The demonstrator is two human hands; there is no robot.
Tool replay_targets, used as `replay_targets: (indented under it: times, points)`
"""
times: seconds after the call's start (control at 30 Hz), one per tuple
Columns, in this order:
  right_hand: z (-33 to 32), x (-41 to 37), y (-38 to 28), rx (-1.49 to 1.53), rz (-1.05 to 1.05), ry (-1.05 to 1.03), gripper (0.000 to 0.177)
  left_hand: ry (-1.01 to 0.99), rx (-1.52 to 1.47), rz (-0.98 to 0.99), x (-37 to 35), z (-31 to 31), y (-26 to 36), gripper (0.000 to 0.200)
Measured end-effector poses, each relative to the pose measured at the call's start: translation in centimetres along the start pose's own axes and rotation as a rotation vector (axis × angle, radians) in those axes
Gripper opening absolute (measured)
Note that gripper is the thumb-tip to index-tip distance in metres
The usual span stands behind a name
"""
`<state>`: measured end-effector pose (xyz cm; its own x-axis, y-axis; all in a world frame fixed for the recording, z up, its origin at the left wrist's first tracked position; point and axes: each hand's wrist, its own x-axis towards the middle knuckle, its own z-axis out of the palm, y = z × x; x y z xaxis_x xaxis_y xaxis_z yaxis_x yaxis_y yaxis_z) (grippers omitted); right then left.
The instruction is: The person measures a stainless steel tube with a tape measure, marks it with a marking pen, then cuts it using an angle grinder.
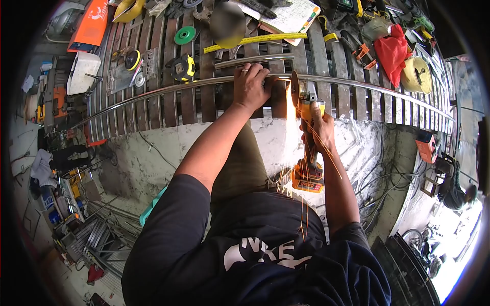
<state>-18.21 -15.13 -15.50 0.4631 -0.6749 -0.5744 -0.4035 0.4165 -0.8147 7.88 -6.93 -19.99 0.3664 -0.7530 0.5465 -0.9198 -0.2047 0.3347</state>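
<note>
A long shiny metal tube [173, 87] lies across the slatted metal bench [201, 102]. My left hand [250, 84] is closed over the tube, just left of the grinder's disc. In my right hand [321, 125] is a yellow and black cordless angle grinder [304, 109], its orange-labelled battery hanging low. Its upright cutting disc [294, 87] meets the tube, and bright sparks stream down toward my body. Behind my left hand lies a shorter metal tube [255, 60].
Up the bench are a yellow measuring tape strip [255, 38], a tape measure [183, 68], a green disc [185, 35] and an open notebook [291, 18]. A red bag [392, 53] lies at the right. Cables [380, 188] trail over the floor.
</note>
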Motion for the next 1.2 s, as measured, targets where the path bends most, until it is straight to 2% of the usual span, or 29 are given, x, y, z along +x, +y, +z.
replay_targets:
  times: [0.17,0.37,0.57,0.67,0.83,1.2]
  points:
    - [-0.3,1.1,2.1,0.002,-0.043,0.01,0.073,0.005,-0.014,0.007,0.2,0.0,0.0,0.022]
    - [0.0,0.8,1.1,0.007,-0.112,0.029,0.069,0.016,-0.02,0.02,0.2,0.0,0.1,0.022]
    - [0.3,-0.3,-0.7,-0.034,-0.085,0.011,0.066,-0.007,-0.023,0.005,0.2,-0.1,0.1,0.021]
    - [0.3,1.2,1.3,-0.03,-0.158,0.044,0.067,-0.013,-0.021,0.007,0.2,-0.2,0.1,0.021]
    - [0.2,0.9,0.7,-0.051,-0.116,0.038,0.067,-0.017,-0.034,0.009,0.1,0.1,-0.2,0.027]
    - [0.3,0.7,-0.2,-0.106,-0.089,0.049,0.067,-0.044,-0.036,0.002,0.1,-0.3,0.0,0.021]
